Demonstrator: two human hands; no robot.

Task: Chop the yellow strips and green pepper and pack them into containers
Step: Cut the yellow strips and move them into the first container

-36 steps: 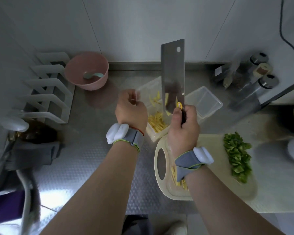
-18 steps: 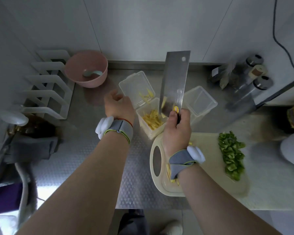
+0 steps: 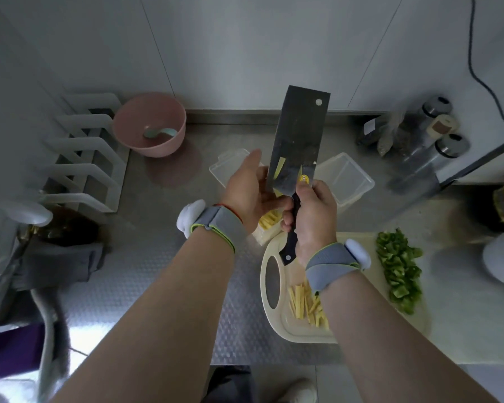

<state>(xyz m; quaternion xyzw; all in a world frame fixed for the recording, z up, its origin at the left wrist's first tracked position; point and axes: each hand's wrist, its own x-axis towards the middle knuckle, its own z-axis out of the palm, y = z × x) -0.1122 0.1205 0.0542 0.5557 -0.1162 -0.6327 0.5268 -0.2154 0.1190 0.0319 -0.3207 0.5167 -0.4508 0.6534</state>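
Head view, steel counter (image 3: 163, 257), grey wall panels, cleaver (image 3: 297, 144) over cutting board (image 3: 291, 330)

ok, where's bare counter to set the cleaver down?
Free: steel counter between the rack and cutting board, and the patch right of the green pepper. Crowded: containers behind the board, jars back right.

This is a kitchen, seemingly a working one. The worktop (image 3: 163, 257) is embossed stainless steel running back to plain pale wall panels (image 3: 245, 48). A white plate rack (image 3: 85, 152) stands far left beside a pink bowl (image 3: 150, 123) with a spoon in it. Spice jars (image 3: 437, 129) cluster far right. On the near right lies a cream cutting board (image 3: 285, 324) carrying chopped green pepper (image 3: 399, 269) and yellow strips (image 3: 306, 303), and a cleaver (image 3: 297, 141) is held over clear plastic tubs (image 3: 346, 175).
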